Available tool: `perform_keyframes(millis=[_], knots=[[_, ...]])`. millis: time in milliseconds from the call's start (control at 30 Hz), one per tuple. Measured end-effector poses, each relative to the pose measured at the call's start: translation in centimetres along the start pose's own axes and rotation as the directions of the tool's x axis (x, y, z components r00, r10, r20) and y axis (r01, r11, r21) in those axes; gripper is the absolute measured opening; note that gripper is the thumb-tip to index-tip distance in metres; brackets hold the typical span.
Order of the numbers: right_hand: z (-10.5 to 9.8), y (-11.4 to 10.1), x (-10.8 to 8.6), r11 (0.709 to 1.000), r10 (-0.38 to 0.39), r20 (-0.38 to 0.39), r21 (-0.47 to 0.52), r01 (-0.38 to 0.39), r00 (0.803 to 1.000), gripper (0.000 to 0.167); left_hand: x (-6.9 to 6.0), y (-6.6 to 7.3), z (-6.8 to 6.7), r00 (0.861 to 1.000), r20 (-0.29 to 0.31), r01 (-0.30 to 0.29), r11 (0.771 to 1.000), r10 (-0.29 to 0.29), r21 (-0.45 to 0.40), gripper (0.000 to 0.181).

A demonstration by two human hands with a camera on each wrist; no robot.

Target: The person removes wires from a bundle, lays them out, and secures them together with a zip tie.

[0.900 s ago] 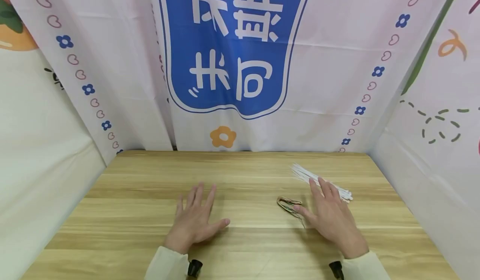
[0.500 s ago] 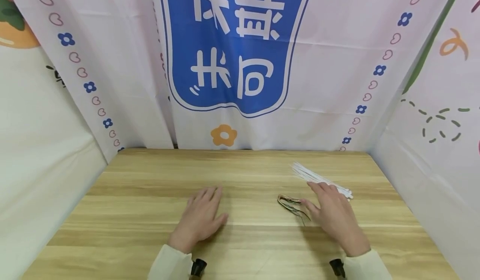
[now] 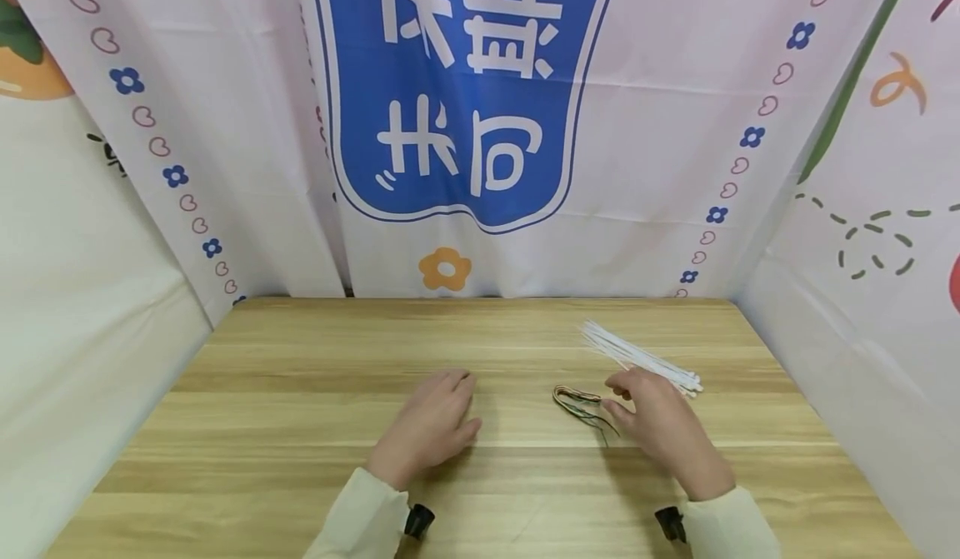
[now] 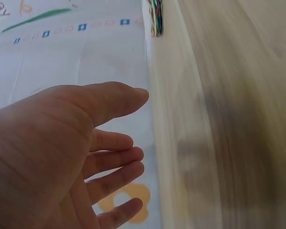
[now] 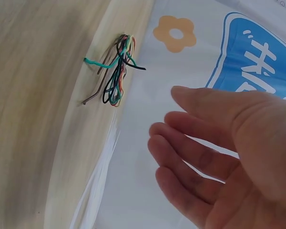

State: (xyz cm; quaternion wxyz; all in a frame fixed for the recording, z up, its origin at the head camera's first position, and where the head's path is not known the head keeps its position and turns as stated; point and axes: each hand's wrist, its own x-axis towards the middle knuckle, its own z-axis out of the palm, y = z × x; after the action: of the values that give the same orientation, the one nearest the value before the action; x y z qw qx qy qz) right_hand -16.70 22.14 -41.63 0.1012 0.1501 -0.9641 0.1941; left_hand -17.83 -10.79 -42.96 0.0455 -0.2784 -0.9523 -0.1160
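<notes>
A folded bundle of thin coloured wires (image 3: 577,405) lies on the wooden table; the right wrist view shows the wires (image 5: 117,71) in black, green, red and brown. Just right of it is my right hand (image 3: 667,426), its fingers bent loosely and holding nothing. White cable ties (image 3: 637,355) lie behind that hand, also visible as pale strips (image 5: 93,186) in the right wrist view. My left hand (image 3: 427,426) is over the table left of the wires, empty, with relaxed fingers. The left wrist view shows this hand (image 4: 62,143) with thumb and fingers apart.
The wooden table (image 3: 262,426) ends at a hanging white cloth (image 3: 637,234) with a blue printed sign. More printed cloth (image 3: 90,267) stands along the left side, and another along the right. A dark device is strapped at each wrist.
My left hand has moved to the right, its fingers now less spread. The right hand's fingers have bent a little more beside the wires. The wires and ties lie where they were.
</notes>
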Motion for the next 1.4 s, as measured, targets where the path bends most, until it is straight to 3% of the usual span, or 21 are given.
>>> perform_keyframes(millis=[100,467,933,1200,1400], knots=[[0.1,0.0,0.1,1.0,-0.013,0.011,0.005,0.013,1.0,0.017,0.9,0.6,0.2,0.999,0.0,-0.042,0.999,0.042,0.017,0.055],[0.3,0.3,0.2,0.999,0.021,0.082,0.04,-0.025,0.996,0.011,2.9,2.5,0.7,0.994,0.084,-0.077,0.997,0.077,0.008,0.057],[0.9,1.4,-0.2,0.993,0.054,0.167,0.092,-0.07,0.984,0.011,7.4,6.2,1.8,0.965,0.153,-0.229,0.97,0.215,0.081,0.053],[1.4,1.4,0.1,0.989,0.091,0.213,0.095,-0.113,0.973,0.01,10.0,7.3,3.4,0.959,0.206,-0.2,0.98,0.193,0.012,0.053],[1.6,1.5,0.1,0.991,0.067,0.214,0.096,-0.089,0.975,0.013,11.1,7.5,4.1,0.952,0.204,-0.23,0.973,0.227,-0.008,0.045]])
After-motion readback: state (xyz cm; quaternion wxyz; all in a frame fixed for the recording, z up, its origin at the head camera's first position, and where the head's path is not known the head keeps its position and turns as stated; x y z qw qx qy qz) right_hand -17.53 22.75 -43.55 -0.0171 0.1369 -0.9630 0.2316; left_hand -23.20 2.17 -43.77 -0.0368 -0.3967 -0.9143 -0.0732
